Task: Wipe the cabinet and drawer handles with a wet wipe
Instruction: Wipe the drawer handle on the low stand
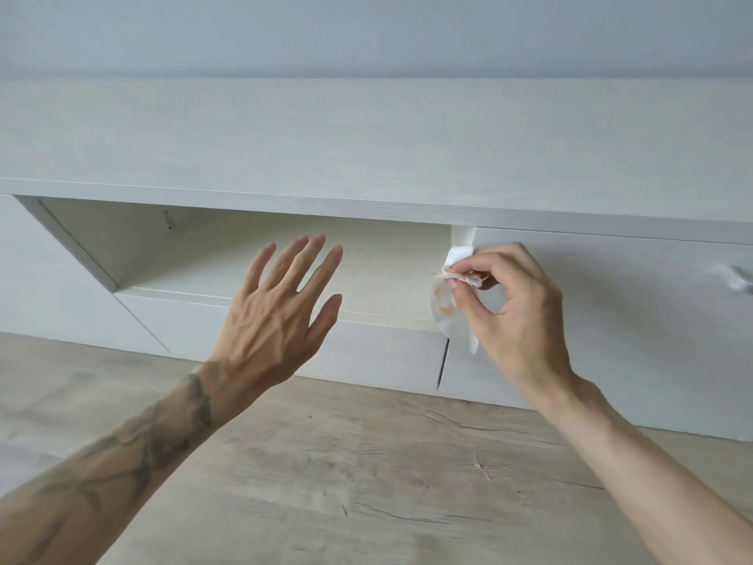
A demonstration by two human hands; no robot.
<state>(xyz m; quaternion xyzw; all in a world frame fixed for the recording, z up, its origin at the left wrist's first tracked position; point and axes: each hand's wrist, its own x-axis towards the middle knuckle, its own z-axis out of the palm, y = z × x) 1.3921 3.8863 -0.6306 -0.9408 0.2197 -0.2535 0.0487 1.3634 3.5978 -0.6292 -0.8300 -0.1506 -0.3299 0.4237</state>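
The low white cabinet (pixel 366 136) runs along the wall, and its open niche (pixel 163 246) sits left of the middle, under the top board. Left of the niche there is only a plain white front panel (pixel 61 279) that reaches down to the wood-look floor (pixel 366 462).

In front of the niche's right half the left hand (pixel 277 316) is in the air with its back to me. Its fingers are straight and spread and it grips nothing. The forearm behind it is tattooed.

At the niche's right edge is the wet wipe (pixel 452 303), crumpled and marked with brownish stains. One end is up by the corner of the neighbouring door front (pixel 631 340) and the rest hangs down. I cannot tell whether it touches the edge.

Just right of the niche, the right hand (pixel 517 316) pinches the wipe between thumb and curled fingertips.

Far to the right of the niche, near the frame's edge, a handle (pixel 738 279) sticks out of that door front, blurred and well apart from the wipe.
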